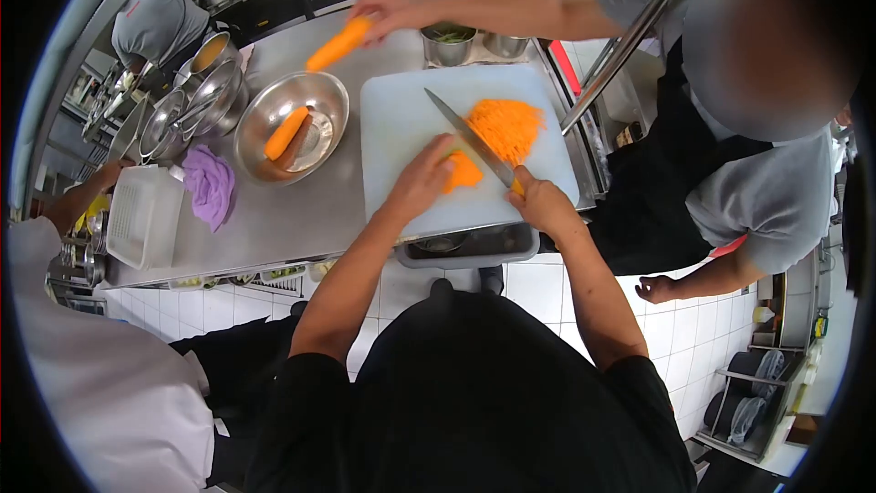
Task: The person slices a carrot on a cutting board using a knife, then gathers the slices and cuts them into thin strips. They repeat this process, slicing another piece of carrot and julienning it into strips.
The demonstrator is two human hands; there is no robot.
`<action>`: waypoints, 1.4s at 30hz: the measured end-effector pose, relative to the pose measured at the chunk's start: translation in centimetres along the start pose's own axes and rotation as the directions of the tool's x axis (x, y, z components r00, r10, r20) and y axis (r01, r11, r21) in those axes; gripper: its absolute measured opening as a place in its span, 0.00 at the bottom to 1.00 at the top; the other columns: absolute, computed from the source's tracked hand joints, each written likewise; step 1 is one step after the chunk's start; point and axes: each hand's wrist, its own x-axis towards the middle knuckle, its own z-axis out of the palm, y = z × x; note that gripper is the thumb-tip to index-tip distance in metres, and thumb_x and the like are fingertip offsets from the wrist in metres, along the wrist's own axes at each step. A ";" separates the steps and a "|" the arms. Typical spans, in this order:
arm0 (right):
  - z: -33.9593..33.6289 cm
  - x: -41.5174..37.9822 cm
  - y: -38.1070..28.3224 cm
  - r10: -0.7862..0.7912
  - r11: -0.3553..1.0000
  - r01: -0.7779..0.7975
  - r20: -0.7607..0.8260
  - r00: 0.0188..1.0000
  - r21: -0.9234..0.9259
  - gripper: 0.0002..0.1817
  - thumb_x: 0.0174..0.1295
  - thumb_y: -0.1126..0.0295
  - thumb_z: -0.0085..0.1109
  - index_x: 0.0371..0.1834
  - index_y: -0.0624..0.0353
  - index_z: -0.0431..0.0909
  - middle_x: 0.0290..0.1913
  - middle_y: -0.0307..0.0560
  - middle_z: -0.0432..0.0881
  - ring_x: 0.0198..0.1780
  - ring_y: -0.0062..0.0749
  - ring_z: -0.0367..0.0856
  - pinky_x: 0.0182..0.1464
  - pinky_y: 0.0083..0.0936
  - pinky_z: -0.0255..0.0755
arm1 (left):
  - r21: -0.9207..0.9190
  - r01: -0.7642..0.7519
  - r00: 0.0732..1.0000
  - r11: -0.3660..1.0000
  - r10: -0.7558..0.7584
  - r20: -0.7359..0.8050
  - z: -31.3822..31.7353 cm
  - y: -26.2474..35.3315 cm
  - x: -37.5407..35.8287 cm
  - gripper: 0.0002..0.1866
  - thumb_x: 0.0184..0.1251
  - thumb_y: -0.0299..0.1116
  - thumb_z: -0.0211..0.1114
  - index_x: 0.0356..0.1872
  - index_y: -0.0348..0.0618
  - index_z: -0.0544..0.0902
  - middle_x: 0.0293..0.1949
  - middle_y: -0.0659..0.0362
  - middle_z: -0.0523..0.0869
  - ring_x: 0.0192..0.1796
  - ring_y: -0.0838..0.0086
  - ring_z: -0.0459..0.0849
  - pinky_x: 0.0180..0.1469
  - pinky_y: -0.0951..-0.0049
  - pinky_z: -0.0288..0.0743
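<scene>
My right hand (545, 204) is closed around the yellow handle of a kitchen knife (466, 132). The blade slants up and left across a white cutting board (392, 105). Just left of the blade, my left hand (422, 175) has its fingers bent against a small stack of cut carrot (463, 173). On the blade's other side lies a heap of shredded carrot (507, 131). A co-worker's hand (381, 16) holds a whole peeled carrot (339, 44) over the counter, slightly blurred. Another peeled carrot (286, 133) rests in a steel bowl (246, 151).
Left of the bowl are a crumpled purple cloth (209, 184) and a white plastic basket (146, 219). Steel pans and strainers (169, 128) crowd the left side. A steel pot (449, 44) stands behind the board. Co-workers stand on both sides; a grey bin (470, 256) sits under the counter edge.
</scene>
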 end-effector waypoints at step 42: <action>-2.5 -0.7 -6.2 -0.015 0.969 0.041 0.105 0.994 -0.245 0.19 0.71 0.61 0.60 0.57 0.62 0.71 0.40 0.64 0.89 0.45 0.61 0.90 0.48 0.52 0.82 | 0.258 -0.380 0.925 0.888 0.370 0.090 -0.5 -0.1 1.0 0.13 0.59 0.23 0.62 0.45 0.41 0.85 0.54 0.55 0.83 0.55 0.58 0.81 0.62 0.59 0.76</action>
